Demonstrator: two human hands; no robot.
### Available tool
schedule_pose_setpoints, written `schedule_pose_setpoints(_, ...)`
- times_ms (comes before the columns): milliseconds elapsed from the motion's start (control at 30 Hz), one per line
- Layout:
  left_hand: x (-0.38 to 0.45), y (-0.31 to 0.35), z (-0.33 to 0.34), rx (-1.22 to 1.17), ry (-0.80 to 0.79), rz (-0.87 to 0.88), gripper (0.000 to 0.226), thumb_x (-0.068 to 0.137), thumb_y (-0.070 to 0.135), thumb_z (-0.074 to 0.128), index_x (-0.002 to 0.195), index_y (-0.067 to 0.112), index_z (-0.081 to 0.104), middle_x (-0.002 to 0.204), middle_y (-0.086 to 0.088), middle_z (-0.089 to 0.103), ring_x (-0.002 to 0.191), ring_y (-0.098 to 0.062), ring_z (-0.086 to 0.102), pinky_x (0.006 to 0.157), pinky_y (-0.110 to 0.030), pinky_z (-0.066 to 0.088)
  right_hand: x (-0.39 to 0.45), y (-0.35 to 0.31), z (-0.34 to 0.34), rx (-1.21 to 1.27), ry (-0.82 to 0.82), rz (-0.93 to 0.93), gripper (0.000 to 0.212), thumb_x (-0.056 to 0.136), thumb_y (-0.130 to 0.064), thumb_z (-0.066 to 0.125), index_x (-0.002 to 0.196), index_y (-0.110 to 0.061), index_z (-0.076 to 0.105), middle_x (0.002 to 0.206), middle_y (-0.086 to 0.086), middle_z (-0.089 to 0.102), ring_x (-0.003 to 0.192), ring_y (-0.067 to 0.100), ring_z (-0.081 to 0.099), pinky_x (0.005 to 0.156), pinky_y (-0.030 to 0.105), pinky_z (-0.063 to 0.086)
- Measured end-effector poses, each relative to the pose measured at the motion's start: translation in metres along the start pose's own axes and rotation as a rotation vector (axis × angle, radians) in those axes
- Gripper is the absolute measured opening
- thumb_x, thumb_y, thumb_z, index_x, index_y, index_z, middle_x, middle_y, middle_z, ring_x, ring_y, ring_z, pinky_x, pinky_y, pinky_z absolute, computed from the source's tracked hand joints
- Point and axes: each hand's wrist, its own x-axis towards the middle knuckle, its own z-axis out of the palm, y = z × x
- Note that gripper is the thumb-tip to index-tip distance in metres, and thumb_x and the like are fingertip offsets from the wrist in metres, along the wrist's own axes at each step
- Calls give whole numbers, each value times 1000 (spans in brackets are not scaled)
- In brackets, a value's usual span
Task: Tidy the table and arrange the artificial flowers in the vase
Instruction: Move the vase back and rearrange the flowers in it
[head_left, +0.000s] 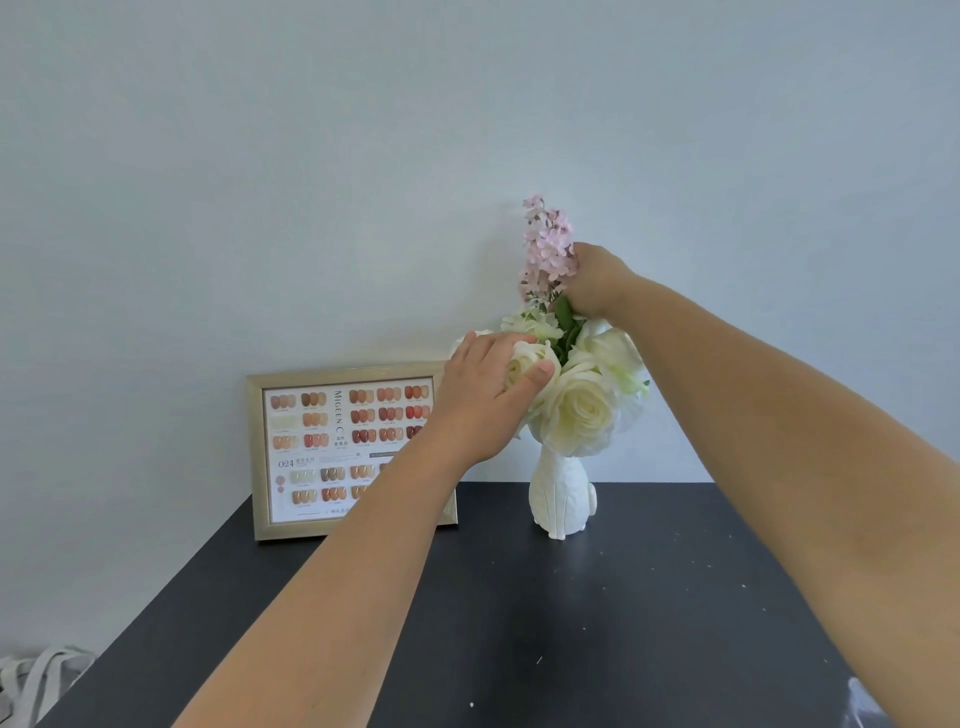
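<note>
- The left hand (480, 400) cups a white rose (524, 364) in the white vase (563, 499) on the black table (519, 623); it should steady the bouquet.
- The right hand (597, 280) grips the pink flower spray (548, 244) upright above the roses; it should seat the stem vertically.

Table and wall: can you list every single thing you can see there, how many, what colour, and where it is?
vase: one, white, upright on the table near the wall.
white flowers: a bunch, cream-white, in the vase; exact count unclear.
pink flower stem: one, pale pink, rising above the white flowers.
green leaves: a few, green, between the pink stem and the white flowers.
picture frame: one, gold, standing on the table against the wall, left of the vase, showing a nail colour chart.
table: one, black, with small white specks.
wall: pale grey-blue, behind everything.
fabric straps: white, bottom left, beside the table.
left hand: one, grip on a white flower.
right hand: one, grip on the pink flower stem.
</note>
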Motion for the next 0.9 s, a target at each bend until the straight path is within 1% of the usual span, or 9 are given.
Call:
schedule_pose_setpoints(100, 1, -1, 0, -16, 28, 22, 41, 98, 44, 46, 133, 24, 53, 134, 2, 49, 130, -17, 33, 112, -44, 24, -1, 4, 4, -69, -12, -3, 6, 83, -8, 52, 87, -12, 50, 88, 4, 58, 80, 23, 53, 67, 27, 39)
schedule_pose_setpoints(233, 1, -1, -1, -19, 30, 24, 48, 95, 50, 42, 134, 24, 51, 136, 4, 46, 132, -16, 33, 113, -45, 24, -3, -2, 3, -128, -27, 6, 14, 84, -10, 51, 98, -10, 52, 95, 6, 58, 86, 26, 55, 70, 28, 40)
schedule_pose_setpoints(333, 0, -6, -1, -15, 13, -11, 55, 96, 56, 40, 145, 32, 37, 159, 2, 23, 148, -19, 12, 119, -46, 12, -2, -3, -2, -83, -27, 31, 34, 88, -18, 56, 121, -10, 54, 105, 9, 60, 91, 27, 61, 75, 31, 47)
schedule_pose_setpoints(400, -1, -11, -1, -29, 23, -33, 62, 96, 60, 38, 151, 37, 24, 164, 6, 8, 150, -16, -1, 119, -43, 4, -6, -2, -14, 131, -8, 75, 54, 83, -27, 68, 133, -18, 49, 99, 4, 60, 80, 21, 63, 74, 32, 51)
schedule_pose_setpoints(500, -2, -17, -5, -103, 60, -66, 72, 95, 63, 36, 155, 33, 11, 165, 4, 4, 150, -12, -2, 120, -42, 3, -19, 11, -33, 246, 123, 89, 51, 80, -41, 71, 126, -26, 55, 92, -7, 58, 76, 12, 59, 70, 30, 49)
schedule_pose_setpoints(567, -2, -21, -6, -170, 79, -104, 77, 93, 65, 32, 156, 30, 8, 165, 5, 7, 150, -10, 1, 120, -42, 4, -34, 25, -37, 225, 142, 128, 42, 83, -44, 65, 122, -28, 58, 100, -9, 57, 77, 7, 55, 66, 26, 42)
schedule_pose_setpoints(700, -4, -30, -3, -241, 47, -193, 72, 96, 65, 27, 156, 28, 14, 164, 7, 9, 149, -7, 4, 121, -42, 4, -63, 53, -31, 326, -96, 286, 44, 89, -54, 53, 127, -33, 54, 123, -11, 48, 104, 16, 45, 82, 38, 32)
schedule_pose_setpoints(800, -4, -29, 2, -275, 23, -212, 68, 97, 63, 28, 155, 28, 19, 164, 9, 10, 148, -4, 5, 120, -36, 4, -74, 59, -23, 372, -160, 351, 41, 84, -62, 50, 120, -41, 53, 121, -14, 49, 109, 22, 46, 84, 49, 41)
schedule_pose_setpoints(900, -2, -26, 7, -269, 31, -199, 66, 98, 61, 29, 154, 28, 22, 163, 10, 14, 147, -3, 9, 115, -27, 6, -75, 56, -13, 407, -112, 298, 32, 90, -47, 52, 116, -30, 60, 123, -4, 57, 108, 26, 54, 90, 50, 51)
